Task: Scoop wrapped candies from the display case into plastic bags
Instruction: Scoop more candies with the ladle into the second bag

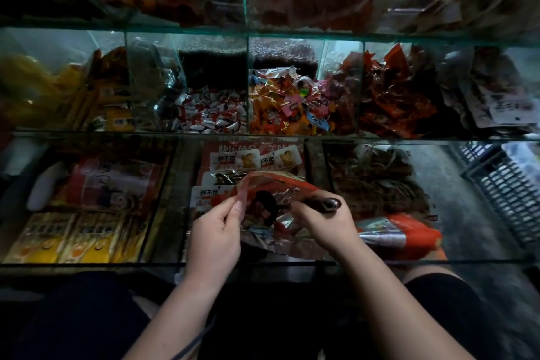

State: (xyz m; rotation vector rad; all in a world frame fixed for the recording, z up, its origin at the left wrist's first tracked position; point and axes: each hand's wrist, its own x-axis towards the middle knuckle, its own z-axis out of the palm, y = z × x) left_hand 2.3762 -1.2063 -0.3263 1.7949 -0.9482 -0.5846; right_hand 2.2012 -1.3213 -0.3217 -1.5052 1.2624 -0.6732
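Display case point(87, 263) top-tier goods point(321, 0) blurred beyond telling, grey crate point(508, 187) cut off at right, scoop point(330, 203) bowl dim inside bag point(271, 235).

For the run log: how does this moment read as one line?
left hand: pinches plastic bag rim | right hand: grips scoop | scoop: head inside bag | bag: holds wrapped candies

The display case point(263, 137) is smooth, clear glass, greenish at its edges; the plastic bag point(280, 193) is thin, crinkled film, glossy and red-tinted; the scoop handle point(327, 203) looks dark, smooth and shiny, material unclear; the wrapped candies point(280, 105) wear creased, gleaming foil; the crate point(502, 190) is matt moulded plastic; the floor point(455, 199) is rough and dull.
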